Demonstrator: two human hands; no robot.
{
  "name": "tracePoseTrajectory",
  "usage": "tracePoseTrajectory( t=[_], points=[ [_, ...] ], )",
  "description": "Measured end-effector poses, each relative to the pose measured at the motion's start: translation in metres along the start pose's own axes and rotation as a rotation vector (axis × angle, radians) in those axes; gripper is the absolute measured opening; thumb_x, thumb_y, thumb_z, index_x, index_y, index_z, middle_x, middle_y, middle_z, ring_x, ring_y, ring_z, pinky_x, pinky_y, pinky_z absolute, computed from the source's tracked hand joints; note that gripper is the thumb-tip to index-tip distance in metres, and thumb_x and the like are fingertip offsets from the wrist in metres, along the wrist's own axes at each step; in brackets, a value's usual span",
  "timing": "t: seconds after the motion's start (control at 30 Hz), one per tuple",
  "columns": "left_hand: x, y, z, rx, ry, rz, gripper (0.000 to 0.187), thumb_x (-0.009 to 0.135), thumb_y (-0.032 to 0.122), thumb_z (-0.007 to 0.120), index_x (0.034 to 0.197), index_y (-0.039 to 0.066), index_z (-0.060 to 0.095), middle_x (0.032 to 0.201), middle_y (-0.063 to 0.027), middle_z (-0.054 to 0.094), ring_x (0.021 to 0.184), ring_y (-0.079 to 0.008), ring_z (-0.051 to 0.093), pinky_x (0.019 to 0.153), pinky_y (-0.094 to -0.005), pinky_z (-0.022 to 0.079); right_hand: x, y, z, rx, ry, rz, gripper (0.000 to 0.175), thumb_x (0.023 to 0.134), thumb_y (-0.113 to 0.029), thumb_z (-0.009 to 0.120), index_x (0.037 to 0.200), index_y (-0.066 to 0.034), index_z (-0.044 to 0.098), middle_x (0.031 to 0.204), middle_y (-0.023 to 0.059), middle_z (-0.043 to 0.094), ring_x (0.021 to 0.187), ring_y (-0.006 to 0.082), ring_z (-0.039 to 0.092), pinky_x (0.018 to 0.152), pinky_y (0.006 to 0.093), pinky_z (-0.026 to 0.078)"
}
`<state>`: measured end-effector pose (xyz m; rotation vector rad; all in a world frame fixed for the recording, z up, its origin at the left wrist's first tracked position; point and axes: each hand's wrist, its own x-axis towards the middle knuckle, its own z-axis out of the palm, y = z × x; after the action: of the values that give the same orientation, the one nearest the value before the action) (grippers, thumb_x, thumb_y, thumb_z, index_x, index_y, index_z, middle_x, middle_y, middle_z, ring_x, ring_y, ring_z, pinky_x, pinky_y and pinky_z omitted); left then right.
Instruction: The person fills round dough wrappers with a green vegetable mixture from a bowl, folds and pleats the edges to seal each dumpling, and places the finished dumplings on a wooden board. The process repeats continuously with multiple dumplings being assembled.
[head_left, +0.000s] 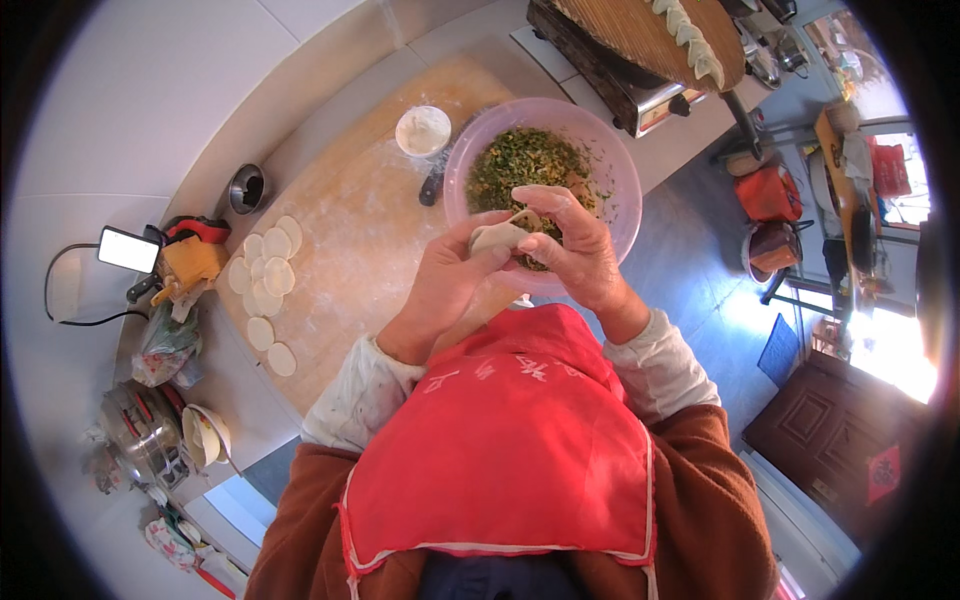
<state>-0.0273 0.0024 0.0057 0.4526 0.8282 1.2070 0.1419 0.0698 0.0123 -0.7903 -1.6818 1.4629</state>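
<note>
My left hand (456, 271) holds a partly folded dumpling (498, 237) between thumb and fingers. Its dough wrapper is folded over on the near side, and a bit of filling shows at the far edge. At the dumpling's right end is the thumb of my right hand (579, 244), with the index finger raised and spread away; the other fingers are partly hidden. Both hands are over the near rim of a pink plastic bowl (632, 201). Chopped green and yellow filling (521, 161) lies inside it. Round dough wrappers (279, 277) lie overlapping on the floured wooden board (360, 217) to the left.
A tub of flour (424, 130) and a black-handled knife (430, 186) are by the bowl. Folded dumplings (691, 41) line a round wooden board (622, 37) above a gas stove (660, 109). A metal bowl (247, 189), a lit screen (128, 250) and a plastic bag (169, 345) are leftward.
</note>
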Motion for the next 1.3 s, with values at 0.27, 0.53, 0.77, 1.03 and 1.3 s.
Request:
tracePoseTrajectory(
  t=[0.27, 0.53, 0.77, 1.03, 1.3],
  points=[
    [-0.004, 0.004, -0.004, -0.175, -0.029, 0.002, 0.042, 0.091, 0.004, 0.060, 0.132, 0.001, 0.050, 0.123, -0.0123, 0.060, 0.108, -0.0202, 0.063, 0.088, -0.0274, 0.054, -0.024, 0.023, 0.014, 0.584, 0.110, 0.094, 0.040, 0.088, 0.000, 0.063, 0.126, -0.0025, 0.054, 0.120, 0.0076, 0.056, 0.109, 0.0181, 0.057, 0.094, 0.0325, 0.046],
    [-0.006, 0.002, 0.000, -0.267, -0.084, -0.019, 0.039, 0.091, 0.005, 0.060, 0.130, 0.003, 0.052, 0.123, -0.0111, 0.061, 0.109, -0.0195, 0.062, 0.094, -0.0301, 0.052, -0.019, 0.006, 0.019, 0.738, 0.126, 0.300, 0.038, 0.088, -0.005, 0.062, 0.125, -0.0002, 0.055, 0.123, 0.0062, 0.057, 0.110, 0.0184, 0.057, 0.098, 0.0342, 0.044],
    [-0.006, 0.003, 0.006, -0.315, -0.131, -0.005, 0.038, 0.091, 0.006, 0.062, 0.128, 0.004, 0.054, 0.122, -0.0075, 0.061, 0.107, -0.0163, 0.061, 0.095, -0.0293, 0.052, -0.020, 0.013, 0.022, 0.748, 0.162, 0.237, 0.031, 0.087, -0.005, 0.065, 0.118, 0.0002, 0.062, 0.117, 0.0030, 0.056, 0.112, 0.0161, 0.054, 0.099, 0.0320, 0.041],
    [-0.004, -0.003, 0.002, -0.254, -0.094, -0.018, 0.039, 0.091, 0.006, 0.062, 0.129, 0.003, 0.053, 0.123, -0.0079, 0.060, 0.110, -0.0179, 0.061, 0.096, -0.0298, 0.051, -0.018, 0.013, 0.025, 0.749, 0.252, 0.243, 0.021, 0.087, -0.003, 0.064, 0.108, 0.0008, 0.068, 0.113, 0.0034, 0.054, 0.108, 0.0154, 0.053, 0.097, 0.0302, 0.041],
    [0.000, -0.011, -0.003, -0.249, -0.082, 0.002, 0.040, 0.090, 0.005, 0.062, 0.129, 0.002, 0.052, 0.122, -0.0098, 0.060, 0.112, -0.0213, 0.060, 0.099, -0.0338, 0.049, -0.016, 0.014, 0.025, 0.637, 0.333, 0.181, 0.016, 0.087, -0.002, 0.064, 0.101, 0.0016, 0.071, 0.106, 0.0054, 0.058, 0.100, 0.0146, 0.055, 0.093, 0.0282, 0.043]
  ],
)
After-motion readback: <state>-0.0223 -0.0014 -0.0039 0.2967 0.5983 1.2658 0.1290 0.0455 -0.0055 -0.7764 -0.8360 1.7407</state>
